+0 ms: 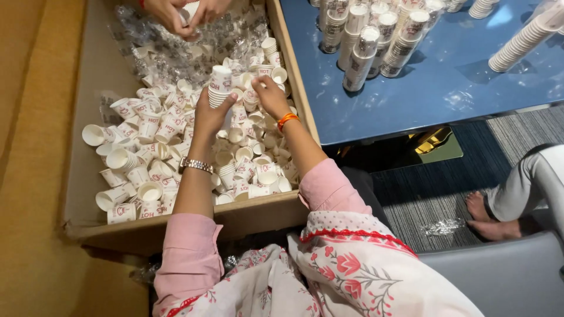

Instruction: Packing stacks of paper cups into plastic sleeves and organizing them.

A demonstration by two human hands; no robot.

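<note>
A big cardboard box (94,70) in front of me is full of loose small white paper cups (150,158) with red print. My left hand (212,113), with a metal bracelet on the wrist, grips a short stack of nested cups (220,85) held upright over the pile. My right hand (271,97), with an orange band on the wrist, reaches into the pile beside the stack, its fingers pinching a single cup (261,71). Pink sleeves cover both my arms.
Another person's hands (179,14) work at the box's far end over crumpled clear plastic wrap (170,50). A blue table (446,88) on the right carries tall cup stacks (376,41). A seated person's bare feet (487,217) rest on striped carpet at right.
</note>
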